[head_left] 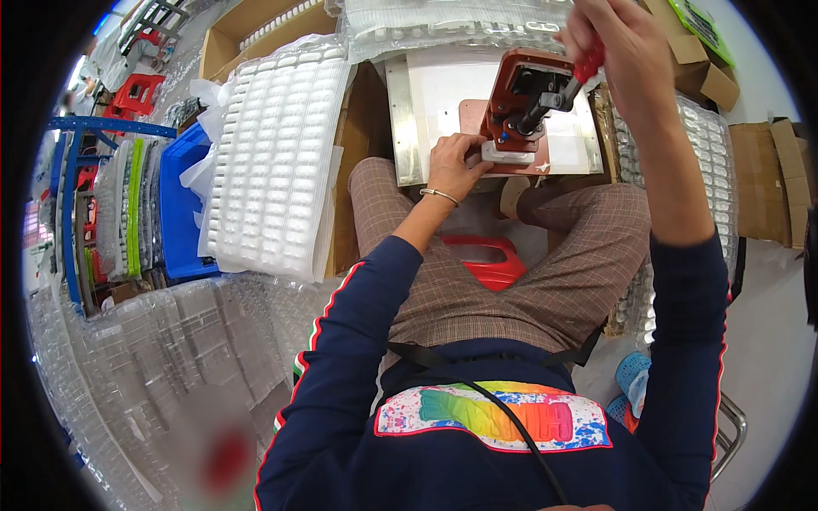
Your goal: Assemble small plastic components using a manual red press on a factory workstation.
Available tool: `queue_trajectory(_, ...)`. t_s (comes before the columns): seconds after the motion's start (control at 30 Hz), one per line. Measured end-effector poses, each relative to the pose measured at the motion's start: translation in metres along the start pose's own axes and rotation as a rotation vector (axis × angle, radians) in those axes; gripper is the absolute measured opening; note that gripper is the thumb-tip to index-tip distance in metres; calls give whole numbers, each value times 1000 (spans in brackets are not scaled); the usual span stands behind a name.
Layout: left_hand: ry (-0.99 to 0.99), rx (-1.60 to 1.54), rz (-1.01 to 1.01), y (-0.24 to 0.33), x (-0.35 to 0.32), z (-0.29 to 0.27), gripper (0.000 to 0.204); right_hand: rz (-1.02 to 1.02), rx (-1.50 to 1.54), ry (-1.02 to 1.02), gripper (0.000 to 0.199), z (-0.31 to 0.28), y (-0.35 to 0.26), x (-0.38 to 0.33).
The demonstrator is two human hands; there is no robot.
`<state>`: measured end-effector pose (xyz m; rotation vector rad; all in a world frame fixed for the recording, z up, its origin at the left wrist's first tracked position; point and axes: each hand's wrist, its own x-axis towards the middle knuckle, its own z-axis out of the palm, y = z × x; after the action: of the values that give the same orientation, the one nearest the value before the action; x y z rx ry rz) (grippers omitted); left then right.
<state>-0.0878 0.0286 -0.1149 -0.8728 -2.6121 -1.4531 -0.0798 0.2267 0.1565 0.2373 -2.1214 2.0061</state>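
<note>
A small hand press [520, 102], reddish-brown with a black lever mechanism, stands on the white worktable. My right hand [626, 55] is raised at the upper right, its fingers wrapped round the red lever handle [590, 63]. Low at the front of the press lies a white rectangular piece [509, 154]. My left hand [456, 165] is closed at the left end of this piece, thumb and fingers pinched against it. The hand partly hides that end. Beneath the press shows a reddish-brown base plate [470, 116].
White blister trays [277, 153] are stacked high at the left, beside a blue bin [181, 204]. Plastic-wrapped trays [447, 25] lie behind the table [411, 128]. More trays [703, 157] and cardboard boxes [758, 183] stand at the right. A red stool [494, 271] shows between my legs.
</note>
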Motion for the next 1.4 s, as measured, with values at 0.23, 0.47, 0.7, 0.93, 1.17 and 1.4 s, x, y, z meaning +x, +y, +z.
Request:
queue_trajectory(0.23,26,-44,54,-5,0,1,40,166,-606,439,23,-53,156,-16)
queue_trajectory(0.47,-6,-14,85,-12,-7,-20,37,322,-636,55,24,14,196,-137)
queue_trajectory(0.7,-91,-81,68,-17,-4,-5,36,142,-692,52,25,1,206,-133)
queue_trajectory(0.93,-138,-103,-3,-16,-4,-18,26,222,-815,161,15,-141,181,-161)
queue_trajectory(1.17,-188,-94,-57,-14,-2,-9,18,487,-1151,892,15,-360,115,-386)
queue_trajectory(1.4,-151,-118,-164,-35,-1,-12,11,693,-1410,811,12,-390,83,-419)
